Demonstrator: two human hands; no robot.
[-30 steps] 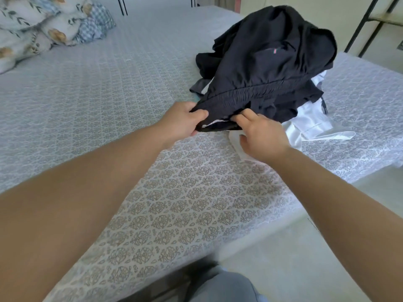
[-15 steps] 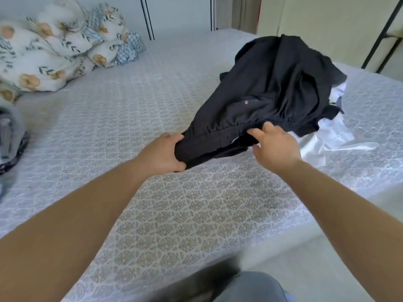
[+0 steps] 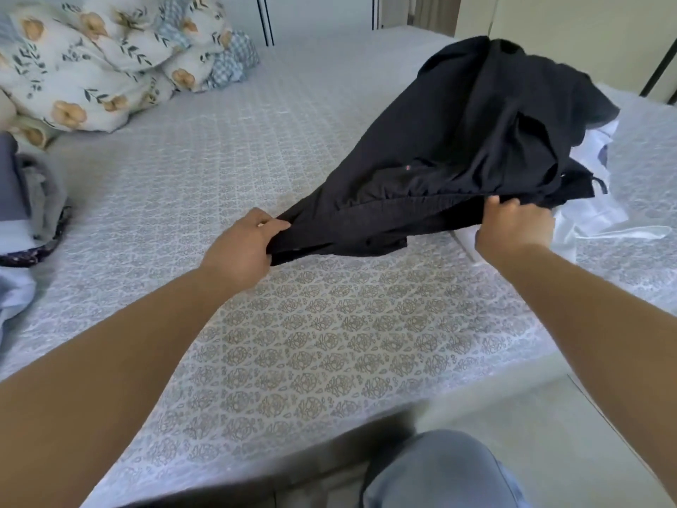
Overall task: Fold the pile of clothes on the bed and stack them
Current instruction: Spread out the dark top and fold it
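The bed [image 3: 311,353] fills most of the view, covered with a pale sheet printed in a repeating rosette pattern, and its near edge runs diagonally across the bottom. At the far left corner a heap of floral pillows [image 3: 84,67] lies on it, with a blue checked cushion [image 3: 234,60] tucked against their right side. Along the left edge sits a stack of folded clothes [image 3: 33,199] in grey and dark blue, with a dark patterned piece at the bottom, and a pale blue cloth [image 3: 14,302] just in front of it. On the right side white garments [image 3: 600,218] lie crumpled on the sheet, with black clothing [image 3: 476,141] heaped over them.
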